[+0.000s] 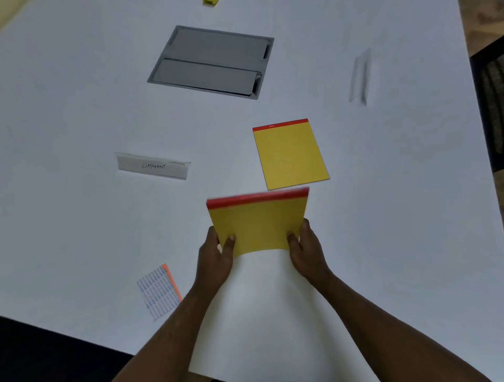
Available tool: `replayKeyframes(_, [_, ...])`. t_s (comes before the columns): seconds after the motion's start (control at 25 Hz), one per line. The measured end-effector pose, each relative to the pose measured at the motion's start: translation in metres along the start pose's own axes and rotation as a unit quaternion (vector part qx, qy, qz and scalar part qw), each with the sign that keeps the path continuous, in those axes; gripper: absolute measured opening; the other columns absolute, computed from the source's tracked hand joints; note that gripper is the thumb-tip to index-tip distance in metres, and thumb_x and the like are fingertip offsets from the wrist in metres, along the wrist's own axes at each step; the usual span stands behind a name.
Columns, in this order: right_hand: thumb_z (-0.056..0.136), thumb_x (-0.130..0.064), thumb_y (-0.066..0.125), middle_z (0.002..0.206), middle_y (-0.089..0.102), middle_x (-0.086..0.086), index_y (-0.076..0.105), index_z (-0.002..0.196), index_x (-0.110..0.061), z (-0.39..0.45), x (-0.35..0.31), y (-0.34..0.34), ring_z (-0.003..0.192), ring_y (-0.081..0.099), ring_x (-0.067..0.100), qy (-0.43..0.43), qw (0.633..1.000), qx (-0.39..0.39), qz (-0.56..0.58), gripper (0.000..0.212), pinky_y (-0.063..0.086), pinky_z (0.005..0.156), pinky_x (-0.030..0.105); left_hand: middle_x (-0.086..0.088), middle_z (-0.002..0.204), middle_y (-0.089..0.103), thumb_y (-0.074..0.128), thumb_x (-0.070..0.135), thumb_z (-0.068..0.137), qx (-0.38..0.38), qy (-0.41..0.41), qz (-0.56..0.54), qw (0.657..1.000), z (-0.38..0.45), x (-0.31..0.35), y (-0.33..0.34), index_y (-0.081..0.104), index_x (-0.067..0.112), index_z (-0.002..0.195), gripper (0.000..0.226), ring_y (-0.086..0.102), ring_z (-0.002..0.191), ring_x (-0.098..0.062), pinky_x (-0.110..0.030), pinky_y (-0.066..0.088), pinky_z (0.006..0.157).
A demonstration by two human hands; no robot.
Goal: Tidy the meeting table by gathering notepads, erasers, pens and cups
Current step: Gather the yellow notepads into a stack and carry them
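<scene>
Both hands hold a yellow notepad (257,222) with a red top strip, lifted a little above the white table (81,218). My left hand (216,257) grips its lower left corner and my right hand (306,250) grips its lower right corner. A second yellow notepad (290,154) with a red strip lies flat on the table just beyond the held one. A small white pad with blue print and an orange edge (159,291) lies to the left of my left forearm.
A name card reading ELEPHANT (152,166) stands at the left centre. A clear card holder (360,76) stands at the far right. A grey cable hatch (211,61) is set into the table. A yellow object (210,2) shows at the top edge. A dark chair (491,103) is at right.
</scene>
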State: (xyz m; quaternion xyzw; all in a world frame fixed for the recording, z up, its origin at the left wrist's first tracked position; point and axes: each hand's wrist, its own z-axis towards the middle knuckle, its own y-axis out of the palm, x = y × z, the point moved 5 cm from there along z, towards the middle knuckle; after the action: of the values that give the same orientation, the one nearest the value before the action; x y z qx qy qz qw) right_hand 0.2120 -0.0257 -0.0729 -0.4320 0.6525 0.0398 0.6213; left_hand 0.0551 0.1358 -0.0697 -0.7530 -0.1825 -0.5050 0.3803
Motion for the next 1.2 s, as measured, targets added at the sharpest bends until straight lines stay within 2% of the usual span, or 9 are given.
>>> replayKeyframes(0.12, [0.094, -0.017, 0.051, 0.116, 0.062, 0.01, 0.044, 0.125, -0.008, 0.029, 0.0, 0.001, 0.102, 0.059, 0.03, 0.029, 0.996, -0.058, -0.06, 0.033, 0.048, 0.084, 0.038, 0.008, 0.101, 0.068, 0.06, 0.016, 0.093, -0.02, -0.09, -0.017, 0.996, 0.037, -0.009, -0.008, 0.059, 0.026, 0.107, 0.017, 0.066, 0.096, -0.018, -0.026, 0.05, 0.073])
replayKeyframes(0.24, [0.088, -0.032, 0.058, 0.11, 0.062, 0.008, 0.053, 0.115, -0.014, 0.055, 0.005, 0.012, 0.103, 0.057, 0.027, 0.069, 0.98, -0.121, -0.144, 0.032, 0.045, 0.087, 0.037, -0.002, 0.115, 0.07, 0.058, 0.009, 0.092, -0.056, -0.211, -0.19, 0.957, 0.056, -0.022, -0.005, 0.06, 0.023, 0.118, 0.029, 0.068, 0.102, -0.024, -0.04, 0.055, 0.085])
replayKeyframes(0.32, [0.087, -0.036, 0.062, 0.11, 0.064, 0.007, 0.062, 0.111, -0.015, 0.077, 0.006, 0.007, 0.103, 0.058, 0.025, 0.07, 0.98, -0.096, -0.157, 0.033, 0.043, 0.085, 0.031, -0.002, 0.12, 0.07, 0.06, 0.009, 0.091, -0.081, -0.249, -0.282, 0.923, 0.06, -0.03, -0.002, 0.057, 0.022, 0.126, 0.037, 0.068, 0.105, -0.026, -0.045, 0.055, 0.087])
replayKeyframes(0.4, [0.086, -0.036, 0.066, 0.116, 0.062, 0.012, 0.062, 0.115, -0.012, 0.105, 0.009, -0.016, 0.107, 0.058, 0.027, 0.084, 0.984, 0.007, -0.157, 0.037, 0.041, 0.088, 0.03, -0.002, 0.121, 0.069, 0.062, 0.01, 0.091, -0.086, -0.26, -0.32, 0.907, 0.062, -0.04, -0.002, 0.056, 0.023, 0.127, 0.04, 0.068, 0.106, -0.026, -0.044, 0.056, 0.083])
replayKeyframes(0.52, [0.083, -0.036, 0.069, 0.128, 0.053, 0.019, 0.05, 0.127, -0.007, 0.143, 0.018, -0.055, 0.115, 0.053, 0.037, 0.127, 0.969, 0.132, -0.165, 0.056, 0.042, 0.096, 0.039, -0.003, 0.12, 0.07, 0.061, 0.009, 0.09, -0.06, -0.281, -0.339, 0.896, 0.065, -0.056, -0.005, 0.056, 0.023, 0.127, 0.04, 0.068, 0.105, -0.028, -0.045, 0.057, 0.081])
replayKeyframes(0.72, [0.077, -0.051, 0.071, 0.121, 0.055, 0.019, 0.044, 0.122, -0.003, 0.186, 0.016, -0.067, 0.115, 0.051, 0.039, 0.17, 0.936, 0.155, -0.268, 0.071, 0.044, 0.09, 0.046, -0.007, 0.12, 0.07, 0.059, 0.005, 0.089, -0.017, -0.31, -0.332, 0.891, 0.067, -0.07, -0.008, 0.058, 0.018, 0.127, 0.04, 0.066, 0.106, -0.031, -0.043, 0.056, 0.08])
replayKeyframes(0.88, [0.068, -0.055, 0.077, 0.123, 0.052, 0.02, 0.041, 0.123, -0.002, 0.209, 0.015, -0.059, 0.115, 0.051, 0.038, 0.178, 0.925, 0.104, -0.319, 0.084, 0.044, 0.092, 0.046, -0.008, 0.117, 0.07, 0.057, 0.003, 0.087, 0.0, -0.326, -0.307, 0.894, 0.072, -0.071, -0.008, 0.061, 0.016, 0.123, 0.038, 0.065, 0.107, -0.034, -0.048, 0.053, 0.091])
replayKeyframes(1.04, [0.054, -0.058, 0.085, 0.129, 0.047, 0.021, 0.034, 0.129, -0.001, 0.222, 0.024, -0.069, 0.122, 0.047, 0.037, 0.28, 0.909, 0.053, -0.305, 0.107, 0.041, 0.097, 0.046, -0.008, 0.116, 0.071, 0.057, 0.003, 0.088, 0.002, -0.322, -0.293, 0.9, 0.073, -0.07, -0.008, 0.062, 0.016, 0.12, 0.035, 0.067, 0.102, -0.031, -0.042, 0.055, 0.083])
replayKeyframes(1.2, [0.067, -0.047, 0.082, 0.122, 0.059, 0.017, 0.051, 0.119, 0.001, 0.214, 0.034, -0.076, 0.114, 0.057, 0.035, 0.296, 0.93, 0.007, -0.219, 0.078, 0.049, 0.093, 0.043, -0.008, 0.116, 0.071, 0.058, 0.004, 0.088, 0.01, -0.321, -0.282, 0.904, 0.072, -0.071, -0.008, 0.062, 0.017, 0.12, 0.035, 0.067, 0.101, -0.03, -0.043, 0.055, 0.084])
